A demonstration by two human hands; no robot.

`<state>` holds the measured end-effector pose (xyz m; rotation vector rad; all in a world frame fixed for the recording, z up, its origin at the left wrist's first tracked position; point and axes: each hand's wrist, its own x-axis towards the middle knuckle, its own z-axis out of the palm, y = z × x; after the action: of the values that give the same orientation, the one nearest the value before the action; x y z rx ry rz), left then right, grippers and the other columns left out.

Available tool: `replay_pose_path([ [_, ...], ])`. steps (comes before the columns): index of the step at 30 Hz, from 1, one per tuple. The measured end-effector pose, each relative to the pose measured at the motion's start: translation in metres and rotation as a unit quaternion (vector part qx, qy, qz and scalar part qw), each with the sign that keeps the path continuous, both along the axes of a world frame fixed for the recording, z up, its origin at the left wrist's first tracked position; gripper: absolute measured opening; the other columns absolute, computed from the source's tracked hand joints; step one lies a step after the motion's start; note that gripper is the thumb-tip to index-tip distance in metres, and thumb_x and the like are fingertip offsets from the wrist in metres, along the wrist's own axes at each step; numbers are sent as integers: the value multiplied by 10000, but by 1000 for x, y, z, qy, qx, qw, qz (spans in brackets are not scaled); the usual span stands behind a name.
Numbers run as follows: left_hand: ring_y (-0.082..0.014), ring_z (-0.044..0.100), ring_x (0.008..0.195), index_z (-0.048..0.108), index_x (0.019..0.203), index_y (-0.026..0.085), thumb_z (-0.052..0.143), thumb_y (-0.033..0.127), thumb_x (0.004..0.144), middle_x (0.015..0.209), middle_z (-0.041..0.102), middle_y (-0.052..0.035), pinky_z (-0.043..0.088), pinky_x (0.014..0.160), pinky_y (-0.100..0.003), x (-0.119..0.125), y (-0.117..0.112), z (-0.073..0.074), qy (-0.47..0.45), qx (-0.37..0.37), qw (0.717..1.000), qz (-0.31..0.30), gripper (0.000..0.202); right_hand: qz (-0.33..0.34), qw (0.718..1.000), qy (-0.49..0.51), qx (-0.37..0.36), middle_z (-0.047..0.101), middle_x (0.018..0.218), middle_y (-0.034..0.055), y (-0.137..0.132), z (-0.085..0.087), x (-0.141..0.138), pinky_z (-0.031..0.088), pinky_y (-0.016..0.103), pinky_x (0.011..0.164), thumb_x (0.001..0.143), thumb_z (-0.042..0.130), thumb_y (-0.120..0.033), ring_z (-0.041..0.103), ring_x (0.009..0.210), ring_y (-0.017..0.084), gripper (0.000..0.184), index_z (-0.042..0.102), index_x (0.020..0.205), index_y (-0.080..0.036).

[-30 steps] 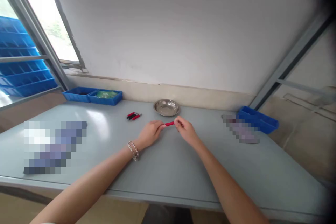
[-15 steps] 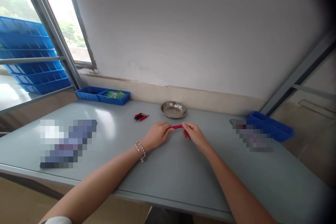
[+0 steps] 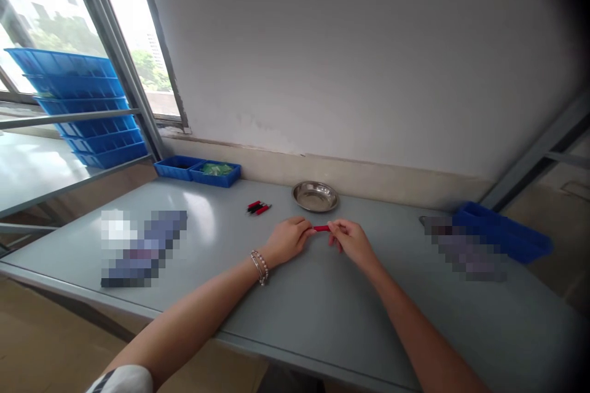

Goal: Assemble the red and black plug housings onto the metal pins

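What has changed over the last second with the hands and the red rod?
Hardly anything. The left hand and right hand still pinch the red rod by its ends, in front of the steel dish; its slight tilt has levelled. No grip was taken or released. The camera view has swung toward the window. The red and black pieces on the table lie where they were.

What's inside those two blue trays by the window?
The right blue tray holds something green, too blurred to name. The left blue tray looks dark inside; its near wall hides the bottom.
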<state>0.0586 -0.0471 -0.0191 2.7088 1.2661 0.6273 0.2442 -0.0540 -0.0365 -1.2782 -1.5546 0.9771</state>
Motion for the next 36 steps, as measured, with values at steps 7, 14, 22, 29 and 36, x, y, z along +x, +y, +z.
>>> replay_pose_path([
  [7, -103, 390, 558, 459, 625, 172, 312, 417, 900, 581, 439, 22, 306, 569, -239, -6, 8, 4, -137, -174, 974, -53, 397, 15, 997, 74, 34, 668, 619, 35, -7, 13, -1, 383, 251, 453, 702, 605, -475, 480, 416, 101, 296, 546, 712, -186],
  [14, -80, 209, 499, 258, 547, 204, 376, 593, 807, 524, 246, 61, 207, 496, -255, -10, 8, 16, -295, -505, 798, -144, 482, 69, 990, 121, 35, 677, 641, 41, -11, 23, 3, 416, 260, 479, 666, 665, -453, 553, 475, 118, 306, 576, 757, -175],
  [22, -122, 429, 559, 524, 635, 177, 340, 443, 847, 571, 464, -2, 281, 535, -245, -63, 44, 28, -208, -131, 944, 221, 386, -124, 988, 50, 83, 604, 569, 11, 6, 10, 31, 450, 261, 492, 622, 660, -413, 552, 474, 122, 284, 609, 746, -162],
  [29, -268, 592, 881, 634, 976, 180, 263, 386, 876, 942, 652, -130, 419, 645, -316, -118, 68, 13, 15, -64, 890, 452, 437, -204, 975, -11, 86, 656, 669, 57, 18, -5, 56, 485, 296, 546, 697, 521, -406, 580, 525, 146, 324, 651, 851, -152],
  [36, -305, 584, 961, 639, 966, 144, 295, 370, 865, 1034, 614, -182, 457, 716, -368, -121, 69, 4, 57, -110, 885, 448, 424, -263, 935, -215, 104, 653, 649, 45, 15, 0, 57, 443, 292, 658, 697, 510, -235, 608, 619, 170, 110, 579, 755, -172],
])
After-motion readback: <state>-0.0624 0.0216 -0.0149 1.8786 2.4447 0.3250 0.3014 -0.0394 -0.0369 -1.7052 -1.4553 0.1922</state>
